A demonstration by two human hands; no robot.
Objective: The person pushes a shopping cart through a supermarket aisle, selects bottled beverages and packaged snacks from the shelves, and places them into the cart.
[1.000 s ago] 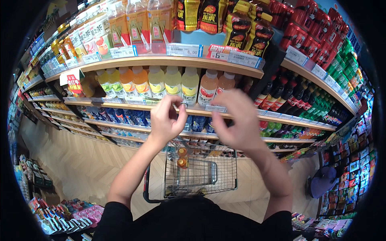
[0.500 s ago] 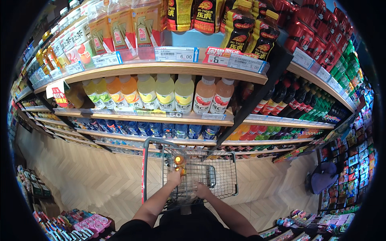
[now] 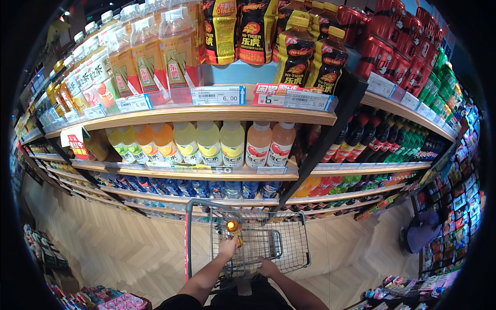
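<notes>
head view: two amber bottles point(image 3: 232, 226) are already inside the cart point(image 3: 188, 237), toward its left edge. the left hand point(image 3: 227, 248) curls its grip at them, hold or release unclear; the right hand point(image 3: 268, 268), grip unreadable, is by the near edge. a second ago both hands were raised before the shelf point(image 3: 248, 176).

Across the frame's upper half, a wood-edged shelf point(image 3: 206, 114) bears amber bottles point(image 3: 174, 51) and black-and-yellow bottles point(image 3: 295, 54). Beneath, a second shelf point(image 3: 248, 175) carries pastel drinks point(image 3: 231, 144) (yellow, orange, pink). Lower centre, a shopping cart point(image 3: 188, 237) stands on herringbone floor point(image 3: 129, 237).
</notes>
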